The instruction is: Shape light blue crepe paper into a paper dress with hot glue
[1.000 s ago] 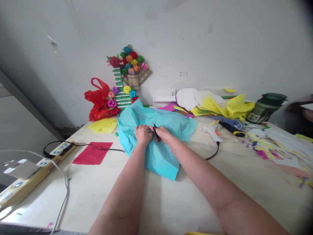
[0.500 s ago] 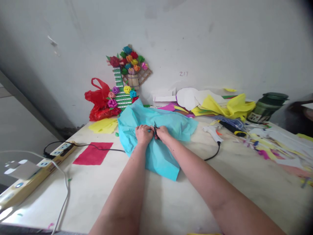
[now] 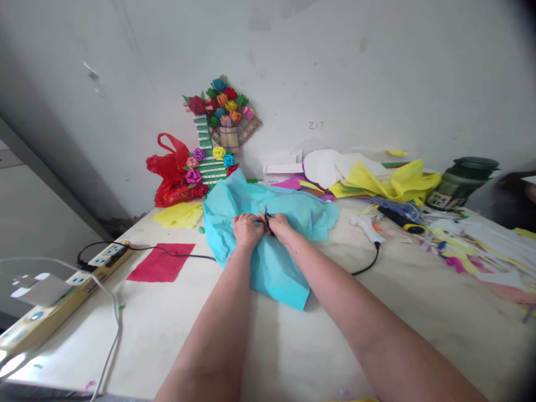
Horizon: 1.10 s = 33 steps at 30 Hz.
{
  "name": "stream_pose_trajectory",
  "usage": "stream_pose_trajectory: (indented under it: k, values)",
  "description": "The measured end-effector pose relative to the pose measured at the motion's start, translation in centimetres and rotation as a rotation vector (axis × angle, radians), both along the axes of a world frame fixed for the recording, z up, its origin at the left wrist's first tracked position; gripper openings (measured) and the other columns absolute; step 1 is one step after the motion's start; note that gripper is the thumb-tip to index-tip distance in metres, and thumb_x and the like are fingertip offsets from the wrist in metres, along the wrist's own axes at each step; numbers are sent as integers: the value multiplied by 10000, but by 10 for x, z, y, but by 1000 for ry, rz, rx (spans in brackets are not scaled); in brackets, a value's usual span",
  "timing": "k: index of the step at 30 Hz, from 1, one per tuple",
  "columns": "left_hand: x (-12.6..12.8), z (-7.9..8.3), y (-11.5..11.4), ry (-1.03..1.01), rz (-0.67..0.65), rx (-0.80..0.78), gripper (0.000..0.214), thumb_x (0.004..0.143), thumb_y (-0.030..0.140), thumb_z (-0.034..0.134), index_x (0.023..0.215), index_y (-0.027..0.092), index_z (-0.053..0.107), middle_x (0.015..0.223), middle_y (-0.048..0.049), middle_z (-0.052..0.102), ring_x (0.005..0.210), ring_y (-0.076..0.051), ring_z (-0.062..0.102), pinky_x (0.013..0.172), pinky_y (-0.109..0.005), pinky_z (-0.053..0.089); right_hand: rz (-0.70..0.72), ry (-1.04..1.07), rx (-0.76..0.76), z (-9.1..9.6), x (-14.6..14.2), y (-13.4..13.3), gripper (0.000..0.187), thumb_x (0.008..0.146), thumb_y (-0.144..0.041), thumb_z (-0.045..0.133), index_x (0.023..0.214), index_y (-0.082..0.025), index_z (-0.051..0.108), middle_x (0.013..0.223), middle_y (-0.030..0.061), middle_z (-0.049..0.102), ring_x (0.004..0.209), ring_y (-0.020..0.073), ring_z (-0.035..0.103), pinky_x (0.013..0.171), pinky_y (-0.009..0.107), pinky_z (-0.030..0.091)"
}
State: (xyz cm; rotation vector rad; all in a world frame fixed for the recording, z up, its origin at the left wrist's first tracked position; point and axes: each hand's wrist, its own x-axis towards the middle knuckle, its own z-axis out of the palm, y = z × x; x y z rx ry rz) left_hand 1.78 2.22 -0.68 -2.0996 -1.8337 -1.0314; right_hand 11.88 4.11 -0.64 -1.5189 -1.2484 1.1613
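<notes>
A large sheet of light blue tissue paper [image 3: 272, 245] lies crumpled on the pale table [image 3: 259, 335]. My left hand [image 3: 246, 229] is closed, pinching a fold of the blue paper. My right hand [image 3: 280, 225] is closed round small black scissors [image 3: 267, 219], whose blades point up between the two hands at the paper's fold. Both hands sit close together on top of the sheet.
A red paper rectangle [image 3: 161, 262] and a power strip [image 3: 62, 290] with cables lie at the left. A paper-flower craft [image 3: 218, 131], red plastic bag [image 3: 171, 173] and yellow paper [image 3: 393, 178] line the wall. A white glue gun [image 3: 366, 226], a green bottle [image 3: 460, 181] and scraps are at the right.
The hands and scissors have barely moved; the scissors' blades have shifted slightly against the blue paper.
</notes>
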Motion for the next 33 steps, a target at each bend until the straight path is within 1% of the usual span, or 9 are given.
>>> stream_pose_trajectory:
  k: [6, 10, 14, 17, 20, 24, 29, 31, 33]
  values:
    - [-2, -2, 2, 1, 29, -9, 208, 691, 301, 482, 713, 232, 677, 789, -25, 672, 858, -199, 564, 835, -339, 336, 48, 75, -77, 16, 4, -16, 353, 754, -476, 539, 674, -132, 558, 343, -41, 450, 323, 89, 455, 336, 180, 322]
    - [-3, -3, 2, -9, 69, -26, 201, 691, 304, 483, 744, 225, 661, 827, -37, 656, 882, -206, 556, 823, -347, 332, 219, 86, -264, 39, 23, -37, 422, 756, -541, 495, 698, -124, 522, 425, 30, 548, 367, 116, 525, 284, 164, 218]
    - [-2, -2, 0, 2, 91, -65, 207, 696, 312, 493, 816, 223, 636, 906, -49, 634, 935, -216, 540, 818, -348, 339, 330, 45, -136, 57, 59, -51, 401, 713, -521, 563, 711, -121, 545, 477, 33, 579, 375, 97, 520, 278, 157, 179]
    - [0, 0, -2, 42, 94, -100, 305, 708, 392, 492, 932, 225, 615, 969, -64, 625, 965, -233, 534, 844, -366, 338, 146, -37, 75, 62, 89, -48, 328, 696, -451, 610, 736, -129, 559, 476, 6, 571, 356, 88, 489, 280, 168, 210]
    - [1, 4, -3, 104, 64, -180, 445, 702, 536, 459, 972, 220, 619, 996, -84, 630, 986, -267, 525, 872, -397, 328, -100, -232, 164, 60, 121, -34, 276, 715, -400, 592, 759, -128, 592, 445, -11, 539, 362, 96, 491, 333, 181, 318]
    - [-1, 12, -3, 225, 4, -299, 536, 626, 644, 474, 938, 241, 642, 1027, -107, 630, 1036, -322, 496, 938, -481, 244, -166, -630, 145, 53, 162, -13, 307, 727, -412, 545, 716, -120, 641, 531, 53, 605, 478, 140, 574, 455, 215, 408]
    - [-7, 20, 1, 335, -29, -427, 398, 595, 404, 592, 961, 249, 619, 1022, -123, 634, 1012, -333, 523, 923, -533, 239, -286, -972, 48, 50, 183, -4, 323, 708, -362, 554, 887, -113, 655, 859, 150, 658, 810, 234, 614, 617, 273, 441]
    - [-9, 20, 4, 332, -19, -469, 378, 593, 301, 589, 965, 244, 618, 994, -132, 644, 984, -332, 543, 902, -538, 261, -309, -1027, 73, 50, 180, -4, 336, 728, -363, 528, 954, -139, 639, 947, 145, 643, 872, 250, 598, 645, 291, 436]
    - [-11, 19, 5, 256, -47, -398, 363, 587, 239, 588, 947, 231, 627, 941, -149, 656, 944, -341, 563, 882, -558, 266, -316, -1064, 138, 49, 171, -5, 341, 763, -371, 484, 1004, -170, 617, 962, 125, 640, 887, 249, 591, 664, 304, 429]
